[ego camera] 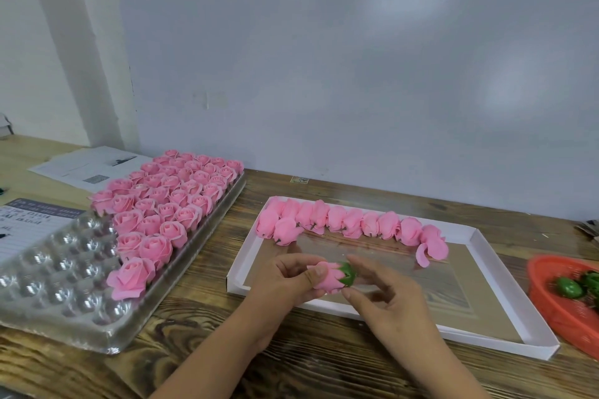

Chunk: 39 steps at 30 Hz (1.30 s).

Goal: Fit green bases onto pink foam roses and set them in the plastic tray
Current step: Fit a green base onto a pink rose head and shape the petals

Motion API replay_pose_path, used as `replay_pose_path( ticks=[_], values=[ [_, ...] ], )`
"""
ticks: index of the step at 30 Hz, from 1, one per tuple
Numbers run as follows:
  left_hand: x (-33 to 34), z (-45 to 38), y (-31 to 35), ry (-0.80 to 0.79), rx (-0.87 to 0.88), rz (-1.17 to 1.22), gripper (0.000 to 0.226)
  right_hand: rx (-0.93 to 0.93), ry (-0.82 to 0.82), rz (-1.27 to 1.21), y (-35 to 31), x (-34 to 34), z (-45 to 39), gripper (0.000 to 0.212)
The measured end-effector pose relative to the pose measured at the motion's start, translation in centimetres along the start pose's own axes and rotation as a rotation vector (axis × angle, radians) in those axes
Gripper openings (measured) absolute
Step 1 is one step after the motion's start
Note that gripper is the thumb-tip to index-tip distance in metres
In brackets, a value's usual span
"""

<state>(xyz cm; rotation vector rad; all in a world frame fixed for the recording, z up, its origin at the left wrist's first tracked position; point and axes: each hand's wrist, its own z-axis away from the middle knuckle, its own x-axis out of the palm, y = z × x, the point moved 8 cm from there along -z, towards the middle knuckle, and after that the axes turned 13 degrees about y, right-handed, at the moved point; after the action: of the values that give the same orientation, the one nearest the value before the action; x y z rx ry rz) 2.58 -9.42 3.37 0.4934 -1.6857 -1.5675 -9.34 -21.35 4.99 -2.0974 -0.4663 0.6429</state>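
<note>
My left hand [285,282] grips a pink foam rose [325,277] lying on its side, low over the white box lid. A green base [348,274] sits on the rose's right end, and my right hand [382,298] pinches that base between thumb and forefinger. The clear plastic tray [64,288] lies at the left; several upright pink roses [168,204] fill its far and right pockets, and its near-left pockets are bare.
A white box lid [486,317] in front of me holds a row of several roses without bases [350,223] along its far edge. An orange mesh basket [557,308] with green bases [570,288] stands at the right. Papers [87,165] lie far left on the wooden table.
</note>
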Motion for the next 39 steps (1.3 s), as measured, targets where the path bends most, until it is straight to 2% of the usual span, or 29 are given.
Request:
replay_pose_path(
  ticks=[4, 10, 15, 24, 27, 31, 36, 39],
  values=[
    [-0.1, -0.1, -0.2, 0.000, -0.008, -0.010, 0.027, -0.327, 0.027, 0.272, -2.6, -0.5, 0.6, 0.040],
    [0.0, -0.2, -0.2, 0.002, -0.010, -0.009, 0.030, -0.453, 0.117, 0.343, -4.0, -1.2, 0.9, 0.033],
    [0.0, -0.2, -0.2, -0.002, 0.026, -0.040, 0.024, -0.518, 0.121, 0.371, -4.5, -0.8, 1.3, 0.025],
    [0.0, -0.1, -0.2, 0.009, 0.064, -0.085, 0.018, -0.417, 0.039, 0.346, -3.7, -0.1, 1.1, 0.030],
    [0.1, -0.1, -0.2, 0.004, 0.060, -0.084, 0.019, -0.407, 0.045, 0.361, -3.8, -0.2, 1.1, 0.024],
    [0.3, -0.1, -0.1, -0.016, 0.067, -0.084, 0.032, -0.413, 0.012, 0.384, -4.0, 0.1, 1.3, 0.029],
    [0.1, -0.2, -0.2, -0.011, 0.057, -0.051, 0.041, -0.215, -0.014, 0.229, -2.2, 0.3, 1.1, 0.054],
    [-0.1, -0.2, -0.3, 0.005, 0.051, -0.018, 0.037, -0.122, 0.000, 0.119, -1.5, 0.5, 1.1, 0.060]
  ],
)
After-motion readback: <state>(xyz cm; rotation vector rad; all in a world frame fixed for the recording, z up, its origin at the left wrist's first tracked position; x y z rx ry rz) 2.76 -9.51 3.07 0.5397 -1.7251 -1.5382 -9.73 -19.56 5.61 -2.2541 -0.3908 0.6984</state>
